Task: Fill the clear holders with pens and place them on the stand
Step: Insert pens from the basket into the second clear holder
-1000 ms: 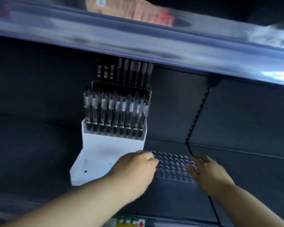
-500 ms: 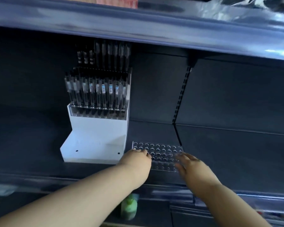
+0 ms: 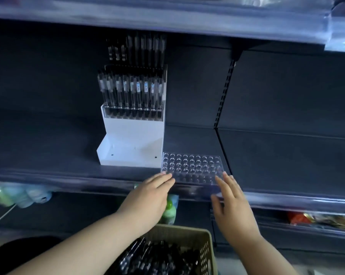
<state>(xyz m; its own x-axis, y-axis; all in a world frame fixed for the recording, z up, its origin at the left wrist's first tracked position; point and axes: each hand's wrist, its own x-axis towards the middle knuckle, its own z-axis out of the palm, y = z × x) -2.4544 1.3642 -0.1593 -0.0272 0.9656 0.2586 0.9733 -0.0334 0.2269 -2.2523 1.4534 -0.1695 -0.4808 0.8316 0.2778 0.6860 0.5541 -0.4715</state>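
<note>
Holder (image 3: 191,165) lies beside stand (image 3: 132,135) carrying pens (image 3: 132,92); basket (image 3: 207,247) holds more, probably. Left hand (image 3: 147,197) and right hand (image 3: 233,203), fingers straight, touch holder's front.

white stand (image 3: 132,135) just left of clear holder (image 3: 191,165), bare shelf floor (image 3: 287,155) to its right, upper shelf (image 3: 167,22) overhead

Clear glossy plastic holder (image 3: 191,167), matt white stand (image 3: 132,135), perforated plastic basket (image 3: 205,253).

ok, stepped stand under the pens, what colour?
White; the stand shows best in the head view.
</note>
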